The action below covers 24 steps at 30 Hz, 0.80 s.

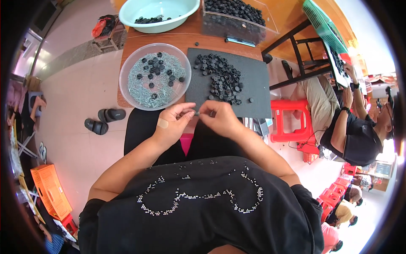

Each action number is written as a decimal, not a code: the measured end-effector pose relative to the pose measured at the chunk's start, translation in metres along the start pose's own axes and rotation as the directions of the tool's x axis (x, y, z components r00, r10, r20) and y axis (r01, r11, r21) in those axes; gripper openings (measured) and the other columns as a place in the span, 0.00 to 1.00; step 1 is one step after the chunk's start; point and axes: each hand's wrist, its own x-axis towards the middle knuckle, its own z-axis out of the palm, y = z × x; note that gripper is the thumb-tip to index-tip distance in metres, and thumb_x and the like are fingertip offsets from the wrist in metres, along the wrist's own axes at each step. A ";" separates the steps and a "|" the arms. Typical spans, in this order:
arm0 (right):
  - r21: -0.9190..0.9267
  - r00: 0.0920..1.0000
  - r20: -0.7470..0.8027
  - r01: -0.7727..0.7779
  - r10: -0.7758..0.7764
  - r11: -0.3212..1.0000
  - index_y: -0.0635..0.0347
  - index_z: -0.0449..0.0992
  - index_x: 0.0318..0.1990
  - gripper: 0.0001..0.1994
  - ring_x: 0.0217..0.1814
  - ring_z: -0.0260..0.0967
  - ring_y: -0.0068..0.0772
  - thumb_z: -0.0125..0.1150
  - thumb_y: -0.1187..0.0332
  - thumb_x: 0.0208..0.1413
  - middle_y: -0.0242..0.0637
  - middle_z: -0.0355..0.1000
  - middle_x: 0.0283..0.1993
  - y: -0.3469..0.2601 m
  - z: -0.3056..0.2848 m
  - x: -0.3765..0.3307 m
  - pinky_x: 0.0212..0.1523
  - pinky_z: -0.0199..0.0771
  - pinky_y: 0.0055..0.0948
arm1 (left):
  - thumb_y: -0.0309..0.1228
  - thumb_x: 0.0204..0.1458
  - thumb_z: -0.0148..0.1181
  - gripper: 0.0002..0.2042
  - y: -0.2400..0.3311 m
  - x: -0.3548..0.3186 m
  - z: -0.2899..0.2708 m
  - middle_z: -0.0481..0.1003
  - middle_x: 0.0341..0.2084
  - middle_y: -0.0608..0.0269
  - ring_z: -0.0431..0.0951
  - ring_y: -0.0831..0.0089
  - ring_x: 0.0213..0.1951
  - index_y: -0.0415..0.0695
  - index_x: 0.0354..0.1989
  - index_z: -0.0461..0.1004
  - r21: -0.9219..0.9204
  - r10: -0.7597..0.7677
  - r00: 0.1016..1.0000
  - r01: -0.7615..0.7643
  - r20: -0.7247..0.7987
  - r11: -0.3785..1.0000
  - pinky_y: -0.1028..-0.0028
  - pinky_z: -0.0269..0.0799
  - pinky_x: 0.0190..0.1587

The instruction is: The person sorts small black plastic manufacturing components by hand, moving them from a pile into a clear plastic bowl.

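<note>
My left hand (173, 122), with a plaster on its back, is closed in a pinch at the table's near edge. Close beside it, my right hand (222, 118) pinches too, the fingertips of both almost meeting. Whatever tiny piece lies between them is too small to make out. Just beyond the left hand stands a clear round tub (123, 84) of thin silvery screws, several black caps scattered on top. A heap of small black caps (220, 76) covers part of the dark mat (256, 93) beyond my right hand.
At the table's far side are a pale green basin (158, 26) holding some black parts and a clear box (211, 27) full of black caps. A red stool (292, 120) and a seated co-worker (355, 131) are on the right. Black slippers (112, 115) lie on the left floor.
</note>
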 end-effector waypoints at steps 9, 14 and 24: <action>0.190 0.991 -0.128 -0.016 0.041 0.982 0.64 0.74 0.29 0.05 0.26 0.67 0.19 0.62 0.73 0.45 0.33 0.72 0.24 0.003 0.012 -0.017 0.29 0.69 0.23 | 0.26 0.52 0.58 0.06 0.014 -0.002 0.018 0.75 0.26 0.65 0.73 0.82 0.27 0.38 0.36 0.74 -0.256 -0.240 0.970 0.225 -0.032 0.940 0.81 0.71 0.32; 0.367 1.000 -0.016 -0.015 0.022 0.930 0.64 0.73 0.28 0.05 0.26 0.66 0.17 0.62 0.73 0.47 0.30 0.71 0.24 0.017 0.013 -0.018 0.27 0.67 0.21 | 0.27 0.52 0.58 0.04 0.017 -0.003 0.014 0.74 0.24 0.67 0.72 0.82 0.26 0.41 0.33 0.72 -0.422 -0.373 0.916 0.399 0.146 0.814 0.82 0.69 0.31; 0.857 0.947 0.134 -0.259 0.292 0.446 0.57 0.73 0.28 0.01 0.23 0.61 0.16 0.57 0.73 0.50 0.27 0.68 0.24 0.027 -0.030 -0.005 0.21 0.58 0.15 | 0.27 0.51 0.58 0.05 0.029 0.030 0.024 0.75 0.26 0.64 0.73 0.80 0.27 0.40 0.34 0.72 -0.013 -0.288 0.941 0.294 0.177 0.956 0.81 0.69 0.31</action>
